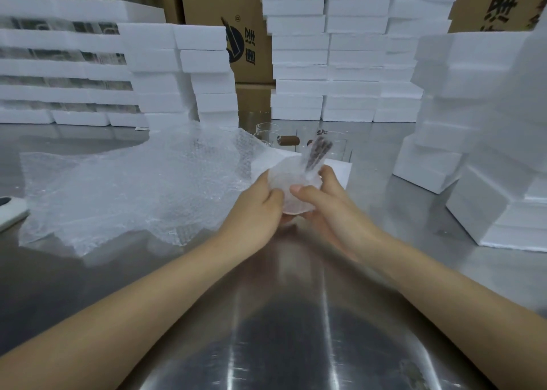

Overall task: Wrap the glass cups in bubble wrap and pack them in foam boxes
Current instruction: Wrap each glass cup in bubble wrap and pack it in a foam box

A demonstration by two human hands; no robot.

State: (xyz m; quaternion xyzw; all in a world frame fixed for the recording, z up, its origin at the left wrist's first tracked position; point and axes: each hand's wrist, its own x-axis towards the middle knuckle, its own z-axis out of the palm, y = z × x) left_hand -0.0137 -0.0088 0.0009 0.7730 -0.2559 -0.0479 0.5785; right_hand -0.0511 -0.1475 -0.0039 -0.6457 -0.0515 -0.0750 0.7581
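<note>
Head-camera view, looking down and forward over a steel table (281,315). Two bare forearms reaching in from the bottom corners and meeting just above the middle of the view, wrists lifted clear of the tabletop.

Left hand (260,203) turned palm-inward, fingers curled round the left side of a wrapped cup (296,182), thumb pressed on the near face. Right hand (322,200) mirroring it, thumb laid across the near face beside the left thumb, fingers wrapped round the far right side. Both hands clamped on the bundle, thumbs nearly touching.

Cup held in the air between the hands, fully covered in bubble wrap, its rounded body facing the camera. Dark handle (318,153) sticking out of the top, pointing up and away from the person with a slight lean to the right, blurred. Long axis of the cup body under the wrap hard to tell.

Loose bubble wrap sheets (133,188) spread over the table to the left, near the left hand. Flat white sheet (337,170) on the table just behind the hands. Bare glass cups (268,135) standing upright beyond it. Tall stacks of white foam boxes (325,49) at the back, left and right. Brown cardboard cartons (251,34) behind the stacks.
</note>
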